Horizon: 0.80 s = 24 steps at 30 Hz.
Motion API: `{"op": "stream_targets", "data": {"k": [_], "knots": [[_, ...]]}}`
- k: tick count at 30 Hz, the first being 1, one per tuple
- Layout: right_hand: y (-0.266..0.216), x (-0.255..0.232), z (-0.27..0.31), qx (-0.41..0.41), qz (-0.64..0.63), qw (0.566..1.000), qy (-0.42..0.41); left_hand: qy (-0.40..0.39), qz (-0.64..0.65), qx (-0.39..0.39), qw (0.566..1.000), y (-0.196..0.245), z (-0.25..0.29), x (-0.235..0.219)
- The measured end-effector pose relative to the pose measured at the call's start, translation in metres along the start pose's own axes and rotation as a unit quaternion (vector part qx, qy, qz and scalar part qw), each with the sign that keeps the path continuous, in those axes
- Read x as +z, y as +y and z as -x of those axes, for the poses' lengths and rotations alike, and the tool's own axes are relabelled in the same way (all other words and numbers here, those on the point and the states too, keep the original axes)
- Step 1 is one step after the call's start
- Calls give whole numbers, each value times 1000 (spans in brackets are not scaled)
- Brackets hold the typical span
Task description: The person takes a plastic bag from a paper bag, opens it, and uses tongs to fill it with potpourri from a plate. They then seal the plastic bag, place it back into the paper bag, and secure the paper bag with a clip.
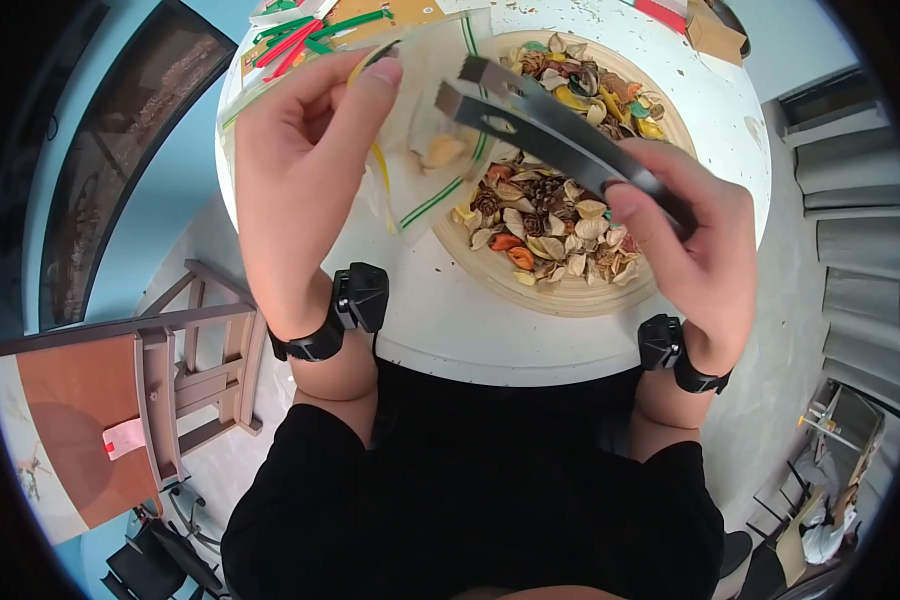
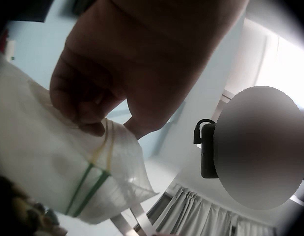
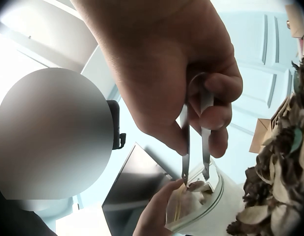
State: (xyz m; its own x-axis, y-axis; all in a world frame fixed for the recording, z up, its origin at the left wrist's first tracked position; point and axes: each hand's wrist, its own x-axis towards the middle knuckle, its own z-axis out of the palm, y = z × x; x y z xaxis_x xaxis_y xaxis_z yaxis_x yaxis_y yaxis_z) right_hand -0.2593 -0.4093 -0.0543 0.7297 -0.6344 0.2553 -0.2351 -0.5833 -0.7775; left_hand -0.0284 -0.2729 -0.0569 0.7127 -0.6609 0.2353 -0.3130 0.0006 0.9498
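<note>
My left hand pinches the edge of a clear zip bag with a green and yellow seal. A pale piece shows inside the bag. In my right hand are metal tongs, gripped between thumb and fingers, their two tips apart at the bag's mouth. The right wrist view shows a small dried petal close by the tips, inside the bag's opening. Below, a round wooden tray carries dried petals and pine cones.
Red and green strips lie at the table's back left. A brown cardboard box is at the back right. The white round table ends just before the person's lap. A wooden stand stands at the left.
</note>
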Motion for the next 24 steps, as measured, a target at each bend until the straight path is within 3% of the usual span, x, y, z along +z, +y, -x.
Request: {"op": "stream_targets", "data": {"k": [3,5,7,10,14,17,24], "knots": [[6,-22,5,77,-92,992,32,11,3,14,1000,-2,0,-2],[17,-39,6,67,-99,990,76,20,2,20,1000,-2,0,-2],[28,-53,4,128,-46,986,97,31,-1,20,999,-1,-1,-1],[45,-61,-1,175,141,969,108,36,11,35,999,-6,-5,0],[52,-65,1,140,190,971,51,45,-22,33,998,-8,-10,1],[58,-62,1,99,211,971,62,24,-19,50,998,-13,-12,1],[65,-61,4,110,217,968,58,13,-21,40,999,-14,-11,6]]}}
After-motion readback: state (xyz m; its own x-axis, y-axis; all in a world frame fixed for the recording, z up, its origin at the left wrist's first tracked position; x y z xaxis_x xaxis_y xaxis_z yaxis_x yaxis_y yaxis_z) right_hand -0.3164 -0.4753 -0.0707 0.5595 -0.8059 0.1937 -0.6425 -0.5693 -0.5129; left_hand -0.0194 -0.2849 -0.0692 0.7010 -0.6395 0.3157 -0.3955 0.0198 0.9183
